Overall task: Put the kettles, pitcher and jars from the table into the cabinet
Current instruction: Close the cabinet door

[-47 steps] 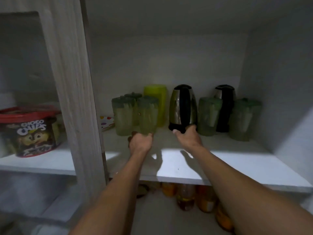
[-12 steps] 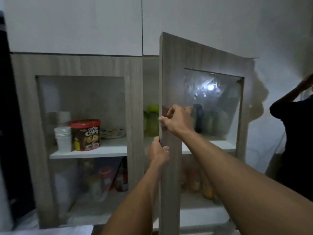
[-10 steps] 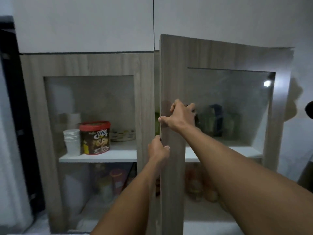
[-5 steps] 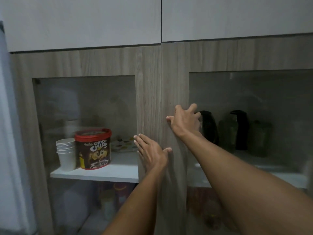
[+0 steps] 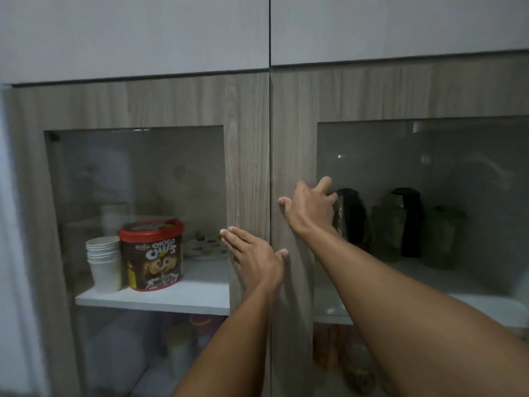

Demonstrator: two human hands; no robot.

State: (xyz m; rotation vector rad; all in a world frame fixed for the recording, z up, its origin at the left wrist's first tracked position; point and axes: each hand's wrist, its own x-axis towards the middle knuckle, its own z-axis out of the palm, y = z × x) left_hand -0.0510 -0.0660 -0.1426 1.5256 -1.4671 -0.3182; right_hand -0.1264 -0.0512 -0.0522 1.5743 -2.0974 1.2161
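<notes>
The wood-grain cabinet has two glass doors, and the right door (image 5: pixel 292 133) sits flush with the left door (image 5: pixel 246 133). Behind the right glass stand two black kettles (image 5: pixel 353 216) (image 5: pixel 409 222) with dim green jars (image 5: pixel 442 239) between and beside them on the white shelf. My right hand (image 5: pixel 310 206) lies flat on the right door's frame, fingers spread, holding nothing. My left hand (image 5: pixel 254 259) rests flat across the seam between the two doors, also with nothing in it. The pitcher is hidden from view.
Behind the left glass a red-lidded Choco Chips tub (image 5: pixel 151 255), a stack of white paper cups (image 5: pixel 104 263) and a dotted plate (image 5: pixel 204 246) sit on a white shelf (image 5: pixel 160 299). Bottles and jars show dimly on the lower shelf. White upper cabinet fronts (image 5: pixel 134 32) run above.
The right cabinet door has swung from wide open to flush with the frame. Both hands went from gripping its edge to lying flat on the door fronts.
</notes>
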